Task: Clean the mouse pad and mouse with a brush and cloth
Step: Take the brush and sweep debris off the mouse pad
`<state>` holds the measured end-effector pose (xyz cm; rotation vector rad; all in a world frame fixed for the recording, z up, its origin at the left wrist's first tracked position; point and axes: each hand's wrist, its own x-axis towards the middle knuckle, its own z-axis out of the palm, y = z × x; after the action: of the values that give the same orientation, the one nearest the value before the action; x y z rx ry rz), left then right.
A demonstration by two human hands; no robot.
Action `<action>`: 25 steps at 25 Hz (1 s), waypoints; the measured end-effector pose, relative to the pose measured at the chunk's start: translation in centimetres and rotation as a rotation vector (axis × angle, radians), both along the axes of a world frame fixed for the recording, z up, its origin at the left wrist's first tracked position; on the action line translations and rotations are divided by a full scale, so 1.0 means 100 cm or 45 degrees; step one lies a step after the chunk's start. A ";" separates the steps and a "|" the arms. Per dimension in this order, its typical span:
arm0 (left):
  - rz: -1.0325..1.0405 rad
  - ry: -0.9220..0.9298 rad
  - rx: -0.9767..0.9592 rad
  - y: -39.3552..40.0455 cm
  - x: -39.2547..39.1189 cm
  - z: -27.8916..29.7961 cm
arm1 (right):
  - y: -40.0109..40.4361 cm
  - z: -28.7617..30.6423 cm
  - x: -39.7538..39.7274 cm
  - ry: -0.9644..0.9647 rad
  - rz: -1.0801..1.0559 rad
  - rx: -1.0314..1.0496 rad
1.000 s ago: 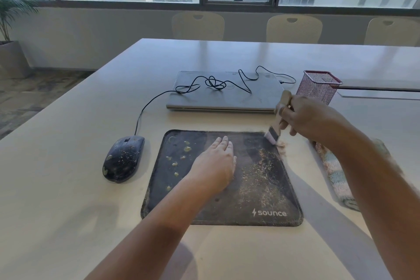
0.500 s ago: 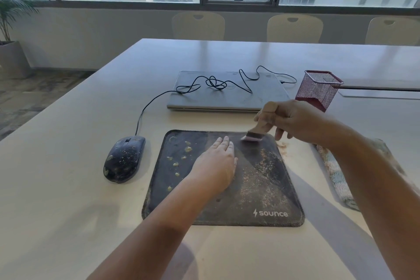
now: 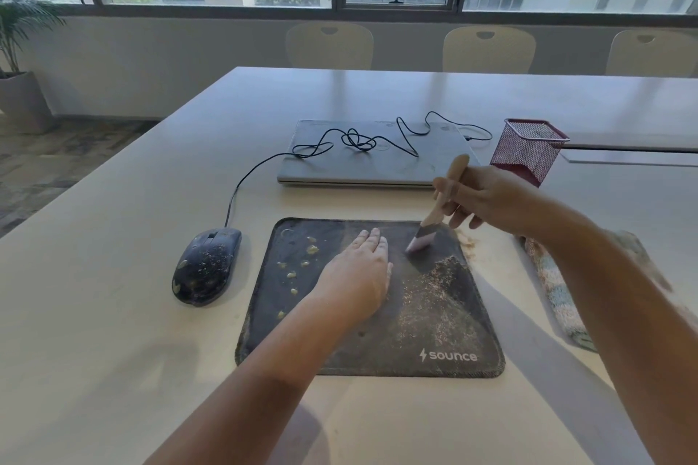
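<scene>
A black mouse pad [image 3: 445, 336] lies in front of me, with yellowish blobs on its left part and sandy dust on its right. My left hand [image 3: 359, 272] presses flat on the middle of the pad, fingers straight. My right hand [image 3: 487, 196] grips the wooden handle of a small brush [image 3: 426, 234], whose pink bristles touch the pad near its far right corner. A dirty black wired mouse [image 3: 206, 264] sits left of the pad. A pastel cloth [image 3: 555, 294] lies right of the pad, partly hidden by my right arm.
A closed grey laptop [image 3: 374, 159] lies behind the pad with the mouse cable [image 3: 355, 142] tangled on it. A red mesh pen cup [image 3: 528, 149] stands to its right. Swept dust [image 3: 466, 242] lies on the table beside the pad's far right corner. Chairs line the far edge.
The brush went from the pad's right edge to its far middle by my left fingertips, then swept back right and a little towards me. My left hand has stayed put.
</scene>
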<state>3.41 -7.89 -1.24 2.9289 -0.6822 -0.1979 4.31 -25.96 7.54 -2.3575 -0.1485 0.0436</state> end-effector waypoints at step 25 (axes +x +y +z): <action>-0.019 -0.025 0.031 0.000 -0.001 0.001 | -0.015 0.006 -0.001 -0.014 -0.044 -0.337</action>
<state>3.26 -7.86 -1.10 2.9532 -0.7091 -0.1803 4.18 -27.45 8.14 -2.6239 -0.1131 0.0358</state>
